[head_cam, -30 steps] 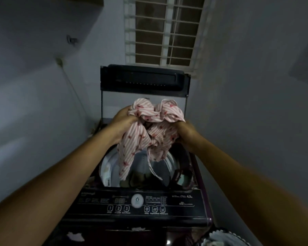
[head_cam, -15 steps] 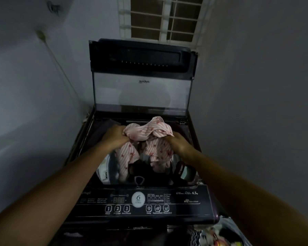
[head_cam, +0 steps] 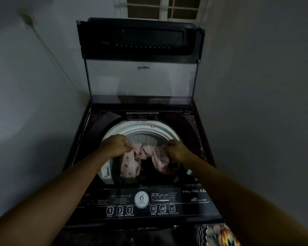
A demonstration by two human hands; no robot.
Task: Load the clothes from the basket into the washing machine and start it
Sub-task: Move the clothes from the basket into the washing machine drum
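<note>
Currently, in the head view, the washing machine [head_cam: 199, 174] stands in a wall corner with its lid [head_cam: 140, 79] raised upright. Both hands are over the drum opening. The left hand [head_cam: 115, 145] grips one end of the pink striped garment [head_cam: 130, 164], fingers curled round the cloth. The right hand [head_cam: 176, 150] grips the other end in the same way. The garment hangs between them, its lower folds inside the drum, below the white rim [head_cam: 142, 125]. The control panel [head_cam: 142, 201] lies nearest the camera. Patterned cloth [head_cam: 219, 235] shows at the lower right edge.

Free drum mouth [head_cam: 143, 126] at rear, upright lid [head_cam: 140, 80] behind, walls [head_cam: 34, 107] flanking
</note>
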